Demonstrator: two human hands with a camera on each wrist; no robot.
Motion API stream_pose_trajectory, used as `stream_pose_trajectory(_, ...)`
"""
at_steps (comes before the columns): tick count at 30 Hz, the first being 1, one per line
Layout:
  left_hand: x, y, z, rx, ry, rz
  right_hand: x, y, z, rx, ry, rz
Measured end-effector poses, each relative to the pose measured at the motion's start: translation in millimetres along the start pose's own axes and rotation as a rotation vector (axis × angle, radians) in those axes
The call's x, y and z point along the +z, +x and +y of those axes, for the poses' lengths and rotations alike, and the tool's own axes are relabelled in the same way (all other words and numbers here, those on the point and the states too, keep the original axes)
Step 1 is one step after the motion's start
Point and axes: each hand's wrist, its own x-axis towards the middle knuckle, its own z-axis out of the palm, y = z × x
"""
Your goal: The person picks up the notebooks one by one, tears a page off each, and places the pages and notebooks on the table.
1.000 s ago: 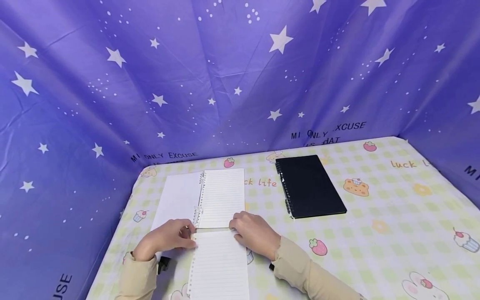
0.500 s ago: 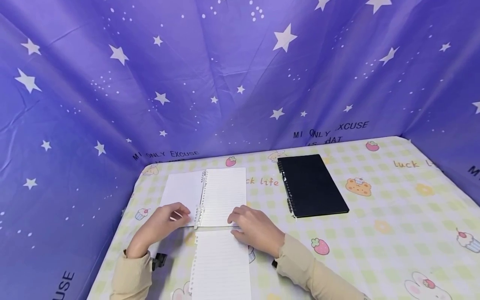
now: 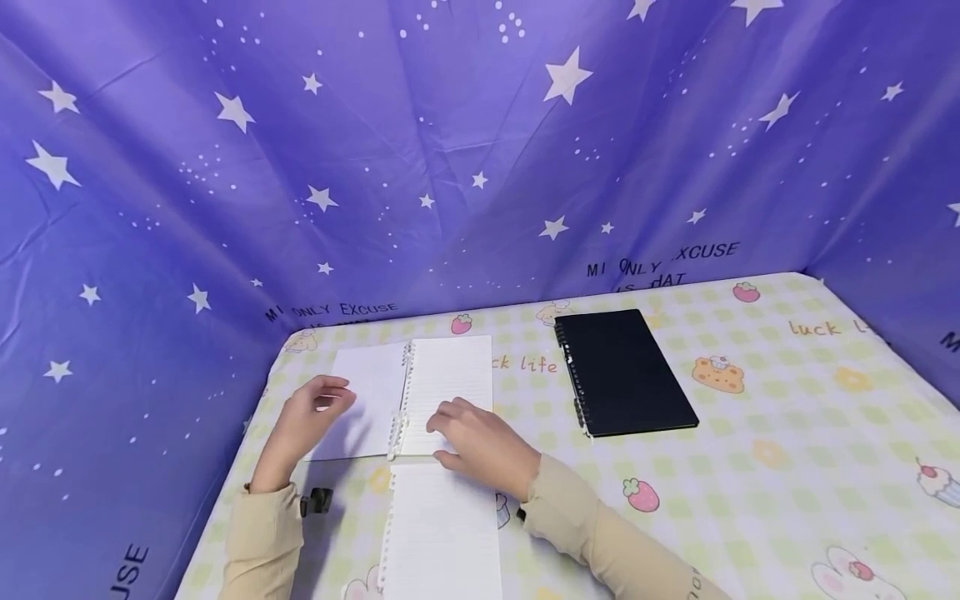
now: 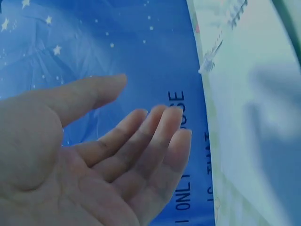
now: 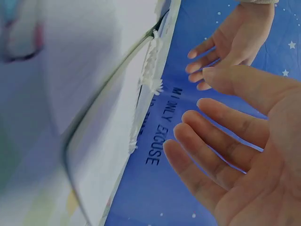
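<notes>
An opened ring-bound notebook (image 3: 453, 367) lies on the table, its blank cover side to the left and a lined page to the right. Just below it is a loose lined sheet (image 3: 442, 533) with punched holes down its left edge. Over the notebook's left side hovers my left hand (image 3: 307, 417), its fingers relaxed and holding nothing. My right hand (image 3: 483, 442) is over the lower part of the lined page, fingers loosely bent. In the right wrist view its palm (image 5: 254, 188) shows nothing in it. White binding rings (image 5: 153, 66) run along the notebook's spine.
A closed black ring-bound notebook (image 3: 626, 375) lies to the right on the table. The table wears a checked cloth (image 3: 757, 500) with cartoon prints. Purple star-patterned curtains (image 3: 480, 150) rise at the back and both sides.
My left hand has left the top of the loose sheet and moved up and left over the notebook's left side. My right hand has shifted slightly left over the lined page.
</notes>
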Motion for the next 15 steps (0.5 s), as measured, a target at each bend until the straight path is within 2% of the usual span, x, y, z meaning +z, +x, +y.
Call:
stream_pose_trajectory(8, -13.9, 9.9, -2.8, -0.081, -0.011, 0.042, 7.4, 21.7, -10.8, -0.034, -0.030, 0.029)
stream_pose_trajectory(15, -15.0, 12.8, -11.7, -0.224, -0.062, 0.044, 14.4, 36.6, -15.5, -0.026, -0.060, 0.015)
